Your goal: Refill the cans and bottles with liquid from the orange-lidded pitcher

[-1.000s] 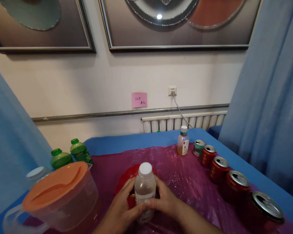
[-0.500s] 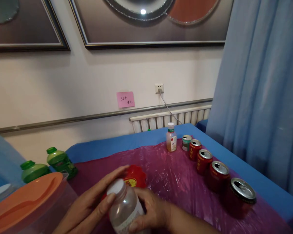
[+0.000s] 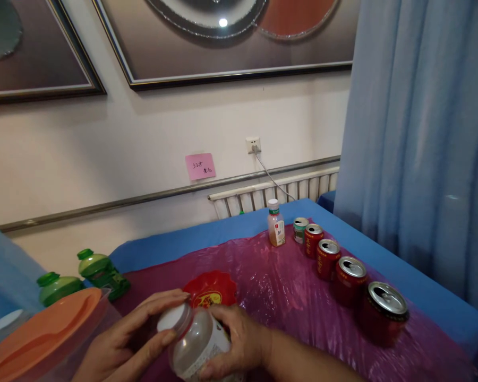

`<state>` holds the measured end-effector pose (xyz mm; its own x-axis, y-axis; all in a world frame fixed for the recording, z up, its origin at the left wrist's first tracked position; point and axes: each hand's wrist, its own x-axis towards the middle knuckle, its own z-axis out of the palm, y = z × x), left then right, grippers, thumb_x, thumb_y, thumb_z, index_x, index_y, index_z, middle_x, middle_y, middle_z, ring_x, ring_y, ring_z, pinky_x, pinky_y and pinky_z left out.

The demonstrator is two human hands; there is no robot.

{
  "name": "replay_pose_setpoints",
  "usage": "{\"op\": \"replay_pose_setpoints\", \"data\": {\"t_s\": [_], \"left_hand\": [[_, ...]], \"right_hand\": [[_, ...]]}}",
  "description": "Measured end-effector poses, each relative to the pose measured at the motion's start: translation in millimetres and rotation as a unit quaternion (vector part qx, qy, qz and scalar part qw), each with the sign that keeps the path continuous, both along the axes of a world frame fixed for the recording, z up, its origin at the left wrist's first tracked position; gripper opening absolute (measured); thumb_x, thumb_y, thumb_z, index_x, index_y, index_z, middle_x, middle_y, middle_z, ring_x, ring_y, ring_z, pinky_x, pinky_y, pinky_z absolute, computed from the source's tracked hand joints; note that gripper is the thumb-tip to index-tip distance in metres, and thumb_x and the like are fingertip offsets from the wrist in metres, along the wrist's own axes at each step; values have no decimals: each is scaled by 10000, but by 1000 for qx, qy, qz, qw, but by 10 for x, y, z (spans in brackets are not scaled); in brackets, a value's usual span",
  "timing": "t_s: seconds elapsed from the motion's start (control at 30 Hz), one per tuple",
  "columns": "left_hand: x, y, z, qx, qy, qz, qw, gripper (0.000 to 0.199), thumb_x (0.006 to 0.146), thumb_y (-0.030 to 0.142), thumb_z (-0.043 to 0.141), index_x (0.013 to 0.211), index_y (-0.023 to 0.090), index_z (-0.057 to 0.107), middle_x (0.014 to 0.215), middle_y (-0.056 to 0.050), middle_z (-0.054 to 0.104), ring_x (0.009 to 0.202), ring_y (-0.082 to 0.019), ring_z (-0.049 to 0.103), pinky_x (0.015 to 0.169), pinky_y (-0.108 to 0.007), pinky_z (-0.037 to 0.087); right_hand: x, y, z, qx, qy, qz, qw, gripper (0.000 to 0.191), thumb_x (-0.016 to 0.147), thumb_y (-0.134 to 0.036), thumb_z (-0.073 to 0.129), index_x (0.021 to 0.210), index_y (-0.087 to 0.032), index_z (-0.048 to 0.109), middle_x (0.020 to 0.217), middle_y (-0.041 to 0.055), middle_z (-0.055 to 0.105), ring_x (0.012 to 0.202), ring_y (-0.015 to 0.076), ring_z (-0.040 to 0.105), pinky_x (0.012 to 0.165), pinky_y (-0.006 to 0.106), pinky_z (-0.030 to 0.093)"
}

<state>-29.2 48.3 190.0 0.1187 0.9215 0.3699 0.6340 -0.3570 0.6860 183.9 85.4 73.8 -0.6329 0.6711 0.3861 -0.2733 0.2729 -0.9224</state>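
Note:
A clear plastic bottle (image 3: 195, 342) with a pale printed label is tilted to the left at the bottom centre. My right hand (image 3: 242, 339) wraps round its body, thumb over the label. At the bottle's white cap (image 3: 174, 317), my left hand (image 3: 133, 334) has its thumb on the near side and its fingers on the far side. Just behind the bottle, partly hidden by it and my hands, lies a red scalloped dish (image 3: 215, 284) with a yellow print.
Purple plastic sheeting (image 3: 279, 297) covers part of the blue tabletop (image 3: 175, 244). Several opened cans (image 3: 350, 281) stand in a row on the right. A small bottle (image 3: 276, 225) stands farther back. Green bottles (image 3: 101, 270) and an orange-lidded container (image 3: 51, 331) are on the left.
The bottle has tipped further left, with its cap shifted left and down. Both hands stay at it. More of the red dish shows, and the whole view has tilted slightly.

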Motion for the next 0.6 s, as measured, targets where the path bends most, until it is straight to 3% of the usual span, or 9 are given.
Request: {"op": "replay_pose_setpoints", "data": {"t_s": [0.13,0.23,0.3,0.43,0.6], "left_hand": [[184,7,-47,45,18,57,997,476,613,567,810,996,289,760,1009,-65,789,906,-295,753,831,-378,620],[221,-47,-60,47,50,33,997,621,682,545,768,1252,318,672,1265,-70,721,1128,-313,690,953,-396,565],[216,-98,-31,32,62,-5,998,602,772,511,699,1346,355,609,1367,-49,669,1226,-300,638,998,-393,533],[203,-179,76,-17,59,-33,998,449,824,474,666,1253,342,687,1250,-48,740,1114,-273,704,929,-352,576],[253,-246,135,-1,-23,45,999,433,768,516,729,1128,277,740,1149,-71,771,1044,-270,721,881,-323,593]], "right_hand": [[-10,4,-25,45,-40,-61,996,720,592,-693,807,1112,-230,624,867,-10,641,703,141,547,674,274,494],[-24,-3,-69,49,-58,-80,994,769,628,-710,785,1193,-230,582,926,9,660,749,159,579,713,293,507],[-30,-7,-86,50,-59,-84,993,776,665,-717,758,1237,-232,556,960,22,667,779,170,592,733,305,511],[-38,-10,-81,68,-62,-93,991,758,615,-707,793,1193,-259,592,916,16,681,742,175,593,695,295,509],[-47,-45,-48,97,-31,-127,987,751,611,-709,779,1182,-249,614,931,25,694,756,188,616,696,300,503]]}}
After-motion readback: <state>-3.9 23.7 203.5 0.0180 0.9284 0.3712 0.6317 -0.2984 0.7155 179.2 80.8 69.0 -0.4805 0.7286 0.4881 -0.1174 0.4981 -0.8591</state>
